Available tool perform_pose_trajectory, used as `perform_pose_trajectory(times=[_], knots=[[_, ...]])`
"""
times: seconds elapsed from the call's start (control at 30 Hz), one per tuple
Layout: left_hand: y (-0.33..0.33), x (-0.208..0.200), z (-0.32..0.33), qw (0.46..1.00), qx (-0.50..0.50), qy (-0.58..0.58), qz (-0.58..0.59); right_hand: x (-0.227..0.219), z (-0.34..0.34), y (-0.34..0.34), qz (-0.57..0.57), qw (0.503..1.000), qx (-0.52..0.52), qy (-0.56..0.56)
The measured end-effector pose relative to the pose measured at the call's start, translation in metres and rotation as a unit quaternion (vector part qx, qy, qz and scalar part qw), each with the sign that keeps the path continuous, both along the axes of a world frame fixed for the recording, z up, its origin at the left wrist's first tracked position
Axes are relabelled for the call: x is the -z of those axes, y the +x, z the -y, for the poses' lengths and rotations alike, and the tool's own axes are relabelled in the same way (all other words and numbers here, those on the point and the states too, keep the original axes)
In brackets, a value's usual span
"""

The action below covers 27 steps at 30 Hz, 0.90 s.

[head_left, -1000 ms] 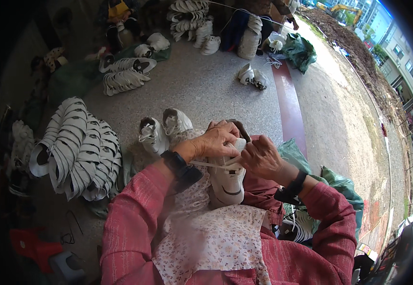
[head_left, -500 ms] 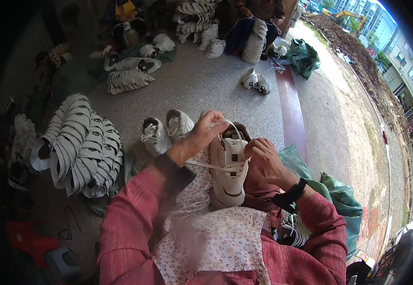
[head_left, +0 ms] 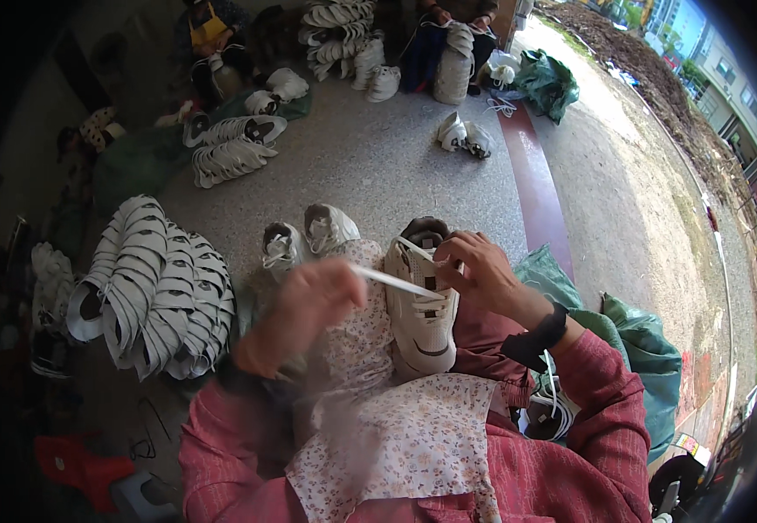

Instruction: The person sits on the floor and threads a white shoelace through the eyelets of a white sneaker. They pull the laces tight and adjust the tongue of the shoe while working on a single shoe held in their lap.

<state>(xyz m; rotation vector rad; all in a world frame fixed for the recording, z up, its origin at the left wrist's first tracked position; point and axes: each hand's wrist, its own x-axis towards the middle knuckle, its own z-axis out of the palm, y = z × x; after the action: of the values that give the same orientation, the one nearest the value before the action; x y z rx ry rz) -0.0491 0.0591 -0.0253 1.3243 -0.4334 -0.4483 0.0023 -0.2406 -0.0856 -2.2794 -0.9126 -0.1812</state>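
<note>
A cream sneaker (head_left: 422,336) rests on my lap, toe toward me, its dark opening facing away. From its eyelets a white shoelace (head_left: 396,281) runs taut to my left hand (head_left: 313,296), which is closed on it and smeared by motion. My right hand (head_left: 487,277) is beside the shoe's tongue, thumb and fingers pinched on the lace's other length, which slants across the opening. Left of the held shoe, a pair of white sneakers (head_left: 328,228) stands just past my apron (head_left: 396,436).
Stacked white shoe uppers (head_left: 156,288) stand on the left, with another row (head_left: 234,148) farther off. Two shoes (head_left: 464,135) lie on the floor ahead. Green sacks (head_left: 640,366) are at my right. A red plastic stool (head_left: 82,466) is lower left. Two people work at the back.
My left hand has swung left and toward me from above the shoe's opening, drawing the lace taut. My right hand has shifted slightly up, over the tongue. The view has tilted a little.
</note>
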Motion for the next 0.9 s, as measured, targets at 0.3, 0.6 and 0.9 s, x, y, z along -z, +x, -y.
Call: perform_pose_trajectory(times=[0.3,0.6,0.9], knots=[[0.074,-0.004,-0.154,0.921,-0.213,-0.324,-0.042,-0.01,0.014,-0.013,-0.029,0.996,-0.071,0.042],[0.058,0.051,-0.248,0.751,-0.566,-0.316,-0.126,0.012,-0.011,-0.016,0.064,0.995,-0.05,-0.062],[0.045,0.071,-0.197,0.935,-0.347,-0.075,-0.006,-0.004,-0.01,0.0,0.079,0.996,-0.037,-0.008]])
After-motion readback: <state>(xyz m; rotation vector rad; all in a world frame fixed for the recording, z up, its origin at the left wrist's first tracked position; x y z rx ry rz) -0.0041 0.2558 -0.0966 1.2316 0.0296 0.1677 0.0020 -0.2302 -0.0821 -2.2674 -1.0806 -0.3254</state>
